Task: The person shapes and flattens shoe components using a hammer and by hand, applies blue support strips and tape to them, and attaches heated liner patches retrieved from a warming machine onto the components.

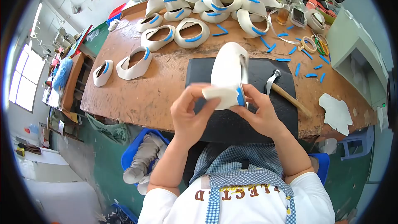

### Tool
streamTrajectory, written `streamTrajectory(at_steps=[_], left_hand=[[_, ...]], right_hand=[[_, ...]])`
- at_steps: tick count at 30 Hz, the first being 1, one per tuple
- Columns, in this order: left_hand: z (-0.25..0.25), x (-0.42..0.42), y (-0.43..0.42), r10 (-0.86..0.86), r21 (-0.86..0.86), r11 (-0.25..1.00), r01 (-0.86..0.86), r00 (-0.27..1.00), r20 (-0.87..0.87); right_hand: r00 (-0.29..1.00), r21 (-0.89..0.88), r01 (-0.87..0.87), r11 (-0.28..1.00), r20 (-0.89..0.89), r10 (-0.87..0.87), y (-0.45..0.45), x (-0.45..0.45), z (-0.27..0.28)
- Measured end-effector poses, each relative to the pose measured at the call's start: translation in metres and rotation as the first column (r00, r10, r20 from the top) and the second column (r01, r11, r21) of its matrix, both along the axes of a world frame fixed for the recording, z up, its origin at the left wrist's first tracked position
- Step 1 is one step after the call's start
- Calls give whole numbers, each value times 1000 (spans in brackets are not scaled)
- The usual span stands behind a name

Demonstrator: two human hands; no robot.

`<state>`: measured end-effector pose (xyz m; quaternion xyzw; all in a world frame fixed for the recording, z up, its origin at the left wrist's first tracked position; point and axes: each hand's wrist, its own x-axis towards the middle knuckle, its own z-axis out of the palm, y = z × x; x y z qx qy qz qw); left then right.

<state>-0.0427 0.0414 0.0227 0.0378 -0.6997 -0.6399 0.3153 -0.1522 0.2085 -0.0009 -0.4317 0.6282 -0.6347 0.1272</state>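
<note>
Between my two hands is a white shoe upper, held up over the black mat. A blue strip sits on its near end. My left hand pinches the flap on the left side, thumb in front. With thumb and fingers, my right hand grips the edge beside the blue strip. To the right on the mat lies a hammer with a metal head and wooden handle. The fingertips behind the upper are partly hidden.
Several white uppers with blue strips stand across the far side of the wooden table. Loose blue strips, scissors, a tape roll and a white scrap lie at right. A blue bin stands below the left front edge.
</note>
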Motion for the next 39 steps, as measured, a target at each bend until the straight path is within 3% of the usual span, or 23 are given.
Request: streamTrajectory(at_steps=[3,7,10,18,21,25,26,29,30,32,36,39], left_hand=[[-1,-15,-8,77,-192,977,-92,994,-84],[-6,-20,-3,72,-45,996,-73,997,-33],[-2,-20,6,37,193,981,-34,999,-9],[-8,-23,6,6,217,976,-18,999,52],[-15,-28,12,19,253,967,-27,999,34],[-27,-33,31,33,288,957,-40,999,31],[-26,-33,32,38,311,949,-56,997,62],[-25,-32,23,-119,435,900,43,982,150],[-28,-32,14,-260,537,832,138,952,159],[-28,-28,11,-253,565,820,93,944,211],[-34,-33,15,-273,655,753,64,936,222],[-41,-40,4,-317,761,647,43,923,217]], right_hand=[[998,-26,-51,998,25,52,1,3,-3],[997,-44,-30,999,65,33,1,4,-7],[996,-32,-17,999,83,20,2,4,-12],[998,-2,-39,999,55,39,3,2,-15],[993,-54,54,997,107,-48,0,15,-4],[929,93,213,973,290,-231,-7,17,-1],[936,52,264,963,226,-269,-10,18,-3],[957,73,243,967,147,-252,-6,13,-5],[974,84,209,974,64,-215,-5,13,-5],[987,115,137,984,-99,-126,-3,13,-4],[961,68,272,960,30,-275,-12,14,-8],[951,62,268,961,144,-274,-14,6,-15]])
